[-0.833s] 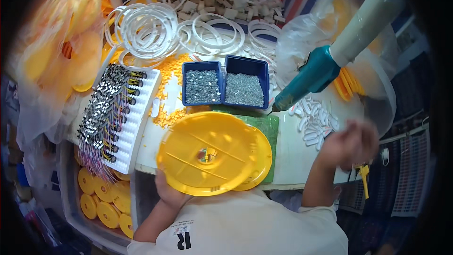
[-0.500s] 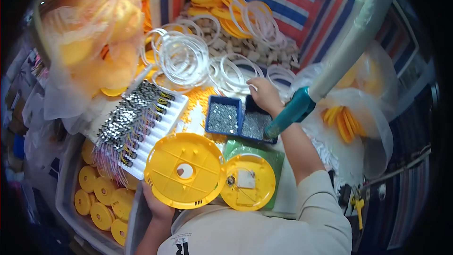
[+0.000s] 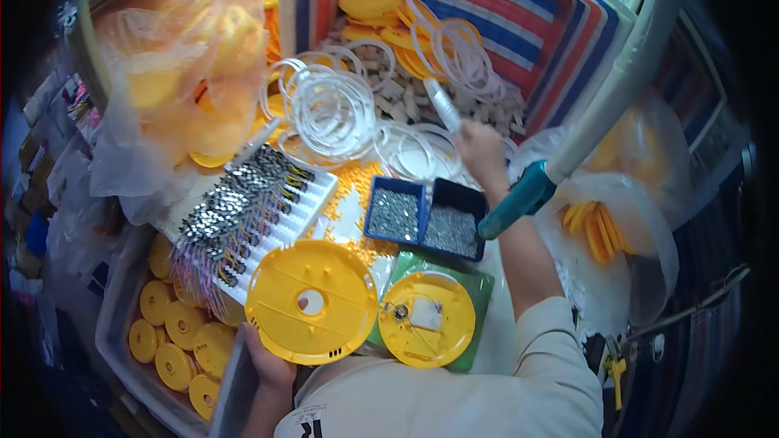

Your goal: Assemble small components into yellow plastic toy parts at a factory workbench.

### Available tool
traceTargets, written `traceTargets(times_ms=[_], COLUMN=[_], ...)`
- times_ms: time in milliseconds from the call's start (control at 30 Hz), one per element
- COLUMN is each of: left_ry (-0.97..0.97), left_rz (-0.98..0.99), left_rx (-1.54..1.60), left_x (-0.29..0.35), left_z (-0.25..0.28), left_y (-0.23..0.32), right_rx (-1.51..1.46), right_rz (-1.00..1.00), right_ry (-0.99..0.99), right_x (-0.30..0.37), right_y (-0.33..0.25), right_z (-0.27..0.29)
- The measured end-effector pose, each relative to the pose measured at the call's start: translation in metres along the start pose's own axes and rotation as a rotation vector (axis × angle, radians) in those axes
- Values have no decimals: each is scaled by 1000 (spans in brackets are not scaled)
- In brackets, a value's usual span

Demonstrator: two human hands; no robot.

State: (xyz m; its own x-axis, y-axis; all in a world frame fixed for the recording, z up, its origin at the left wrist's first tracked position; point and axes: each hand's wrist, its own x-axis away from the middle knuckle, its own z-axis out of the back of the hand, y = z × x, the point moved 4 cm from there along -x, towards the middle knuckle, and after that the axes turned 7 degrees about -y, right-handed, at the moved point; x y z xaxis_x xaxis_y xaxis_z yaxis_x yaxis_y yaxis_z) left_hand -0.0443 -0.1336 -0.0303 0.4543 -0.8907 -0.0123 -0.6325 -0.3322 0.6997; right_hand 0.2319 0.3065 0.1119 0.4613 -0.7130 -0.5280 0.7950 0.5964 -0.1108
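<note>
My left hand (image 3: 272, 361) is closed on the lower left rim of a large yellow round plastic cover (image 3: 280, 296) with a central hole. Against its right side is a smaller yellow disc (image 3: 454, 328) with a white square, a round metal part and thin wires, lying over a green pad (image 3: 480, 292). Beyond the blue bins, my right hand (image 3: 480, 150) is closed on a white plastic ring (image 3: 442, 105), which looks blurred and nearly edge-on. Its fingers are partly hidden. More white rings (image 3: 329, 113) lie piled to the left of that hand.
Two blue bins (image 3: 423, 231) hold small metal screws. A white tray (image 3: 312, 203) carries wired metal parts. A teal-tipped pole (image 3: 519, 199) crosses near my right forearm. A grey crate (image 3: 109, 332) of yellow discs stands at left; a striped-walled box (image 3: 519, 16) lies beyond.
My right hand has risen slightly away from the rings beside the bins, now with a white ring in it. The large cover has shifted slightly in my left hand, and the view has moved.
</note>
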Motion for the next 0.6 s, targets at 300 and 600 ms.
traceTargets(times_ms=[300, 600], left_ry=[-225, -424], left_rz=[307, 654], left_rx=[164, 142], left_x=[-52, -48], left_z=[-43, -98], left_y=[-22, -46], right_rx=[-6, -624], right_rz=[-550, -879], right_ry=[648, 381], right_x=[292, 417], right_y=[110, -27], right_z=[243, 179])
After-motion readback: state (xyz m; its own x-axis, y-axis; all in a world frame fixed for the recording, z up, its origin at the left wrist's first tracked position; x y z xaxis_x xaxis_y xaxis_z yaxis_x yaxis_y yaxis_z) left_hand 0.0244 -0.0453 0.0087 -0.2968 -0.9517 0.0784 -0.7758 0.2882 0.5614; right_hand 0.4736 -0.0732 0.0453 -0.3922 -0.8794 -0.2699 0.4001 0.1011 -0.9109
